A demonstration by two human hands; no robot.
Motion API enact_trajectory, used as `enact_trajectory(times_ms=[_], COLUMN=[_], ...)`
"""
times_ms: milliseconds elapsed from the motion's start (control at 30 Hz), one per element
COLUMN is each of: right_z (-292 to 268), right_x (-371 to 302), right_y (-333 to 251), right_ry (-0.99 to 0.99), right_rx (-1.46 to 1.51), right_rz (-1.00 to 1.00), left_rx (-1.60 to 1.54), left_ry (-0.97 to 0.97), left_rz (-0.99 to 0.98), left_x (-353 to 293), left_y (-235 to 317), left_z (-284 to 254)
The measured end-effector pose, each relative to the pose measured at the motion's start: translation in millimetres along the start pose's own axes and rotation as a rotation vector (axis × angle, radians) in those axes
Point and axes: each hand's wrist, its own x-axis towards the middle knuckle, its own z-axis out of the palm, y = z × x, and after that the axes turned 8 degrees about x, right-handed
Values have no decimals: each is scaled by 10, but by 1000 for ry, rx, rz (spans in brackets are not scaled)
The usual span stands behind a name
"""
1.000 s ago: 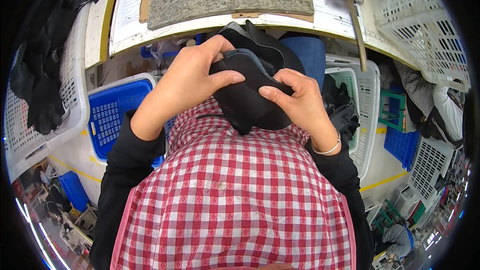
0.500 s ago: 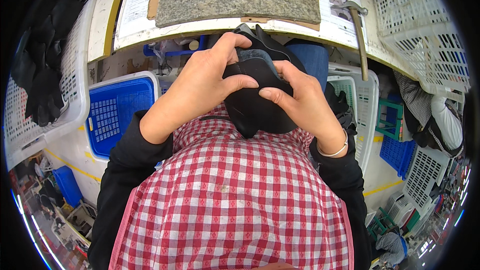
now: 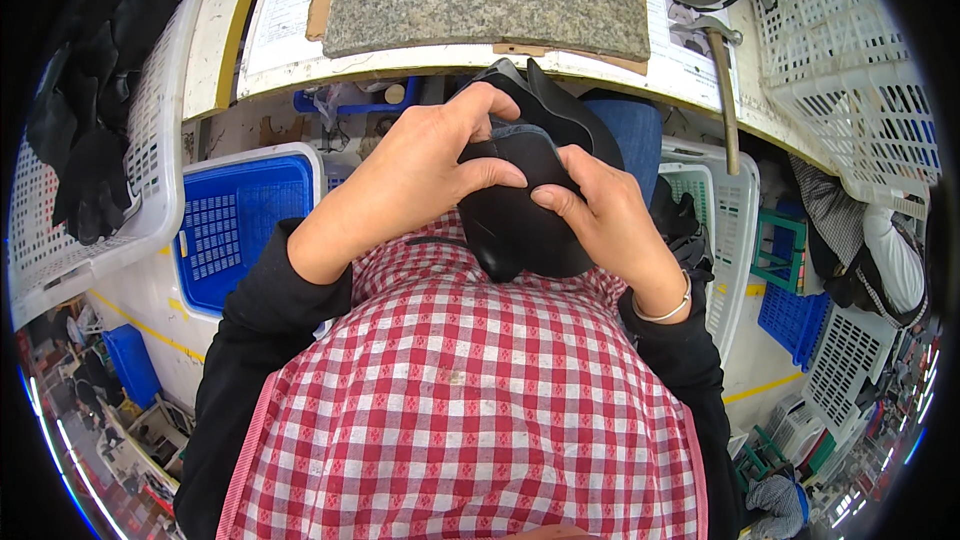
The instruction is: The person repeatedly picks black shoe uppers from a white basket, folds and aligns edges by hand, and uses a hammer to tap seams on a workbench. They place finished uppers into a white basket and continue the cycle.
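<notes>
Left hand [image 3: 430,155] and right hand [image 3: 605,200] are both closed on one black piece [image 3: 525,230] as I watch through the head camera: the left pinches its far left edge between thumb and bent fingers, and the right grips the right side with its thumb on the near face. Compared with a second ago, I see the two thumbs brought in from a wider spacing to lie near each other, and less of the greyish inner side shows along the edge; I take that to mean both hands now bear on the same short stretch of it. The piece is held over the lap, at the far end of a red-checked apron [image 3: 450,390] and on the near side of the counter [image 3: 283,87]. Black flaps rise behind it; I cannot tell whether they belong to it. A blue-clad leg [image 3: 635,135] shows just to the right. Farther out, a blue basket [image 3: 285,210] stands on the left, and a white basket [image 3: 742,210] with black pieces near it on the right. On the counter, at the far side, I see a stone slab [image 3: 490,0], with a hammer [image 3: 723,90] to its right, its handle jutting over the near edge.
</notes>
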Motion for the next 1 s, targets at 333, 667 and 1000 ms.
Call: enact_trajectory(times_ms=[333, 667, 1000], right_z=[150, 58, 31], right_x=[-82, -170, -241], right_y=[76, 98, 193], right_ry=[160, 181, 105], right_rx=[-165, -90, -86], right_rz=[-57, -22, -27], left_rx=[-361, -570, -548], left_ry=[-167, -148, -202], left_rz=[14, -120, -87], left_x=[127, 183, 149], left_y=[-273, -144, 54], left_z=[-73, 145, 156])
